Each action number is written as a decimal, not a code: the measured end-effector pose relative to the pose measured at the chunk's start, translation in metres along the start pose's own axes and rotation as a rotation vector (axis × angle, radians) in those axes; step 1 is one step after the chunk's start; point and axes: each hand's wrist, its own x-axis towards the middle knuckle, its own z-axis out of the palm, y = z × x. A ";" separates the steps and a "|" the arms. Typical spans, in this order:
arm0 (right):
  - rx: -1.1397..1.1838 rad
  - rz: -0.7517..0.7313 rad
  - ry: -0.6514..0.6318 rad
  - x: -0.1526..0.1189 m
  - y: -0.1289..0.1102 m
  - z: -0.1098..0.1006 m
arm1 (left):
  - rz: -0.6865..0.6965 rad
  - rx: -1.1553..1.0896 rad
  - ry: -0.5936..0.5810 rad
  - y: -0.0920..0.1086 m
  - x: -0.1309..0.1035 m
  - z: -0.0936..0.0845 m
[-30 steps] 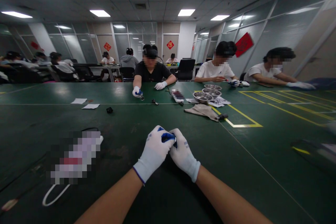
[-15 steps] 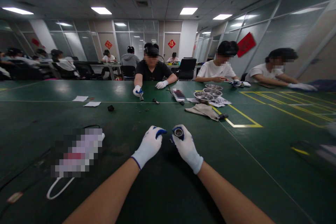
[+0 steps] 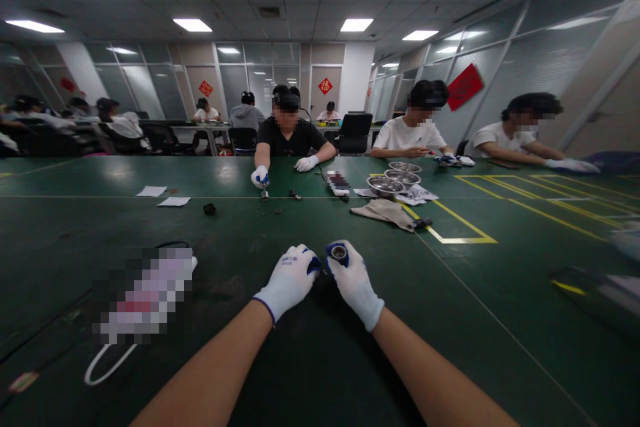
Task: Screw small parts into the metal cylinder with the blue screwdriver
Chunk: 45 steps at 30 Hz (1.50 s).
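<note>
My right hand [image 3: 354,280], in a white glove with blue fingertips, is wrapped round a round metal part [image 3: 339,253] whose open end faces up. Close beside it on the left is my left hand [image 3: 293,275], gloved the same way. Its fingers are curled together at a small dark piece [image 3: 324,272] under the right hand. Whether the left fingers grip that piece is too small to tell. Both hands are over the green table [image 3: 320,360].
A pixelated pouch [image 3: 150,293] with a white loop lies at left. Ahead are a black part [image 3: 209,209], papers [image 3: 174,201], metal bowls [image 3: 385,186] and a beige cloth [image 3: 383,213]. Across the table a person [image 3: 287,137] in black holds a metal part [image 3: 265,193].
My left hand has closed its fingers and moved slightly down and right, to the small dark piece. My right hand still holds the round metal part.
</note>
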 end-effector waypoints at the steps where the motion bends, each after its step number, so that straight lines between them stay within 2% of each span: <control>1: -0.008 -0.007 0.004 -0.001 -0.001 0.000 | -0.014 -0.042 0.020 0.000 -0.001 -0.002; 9: -0.010 -0.145 -0.020 -0.005 -0.016 -0.003 | -0.077 -0.617 0.254 0.008 -0.008 -0.032; 12: -0.012 -0.190 -0.051 -0.005 -0.017 -0.005 | -0.028 -0.772 0.264 0.014 -0.009 -0.037; 17: -0.026 -0.239 -0.152 -0.009 -0.016 -0.005 | -0.005 -0.872 0.189 0.021 -0.012 -0.036; 21: 0.003 -0.259 -0.204 -0.011 -0.017 -0.002 | 0.004 -0.838 0.175 0.026 -0.016 -0.039; 26: 0.048 -0.250 -0.247 -0.013 -0.019 -0.001 | 0.086 -0.629 0.192 0.030 -0.022 -0.048; 31: 0.031 -0.246 -0.328 -0.016 -0.026 -0.003 | 0.134 -0.482 0.165 0.028 -0.022 -0.048; 40: -0.017 -0.284 -0.353 -0.020 -0.029 -0.002 | 0.027 -0.525 0.049 0.029 -0.022 -0.050; 45: -0.039 -0.264 -0.364 -0.020 -0.024 -0.001 | -0.043 -0.457 0.060 0.034 -0.022 -0.047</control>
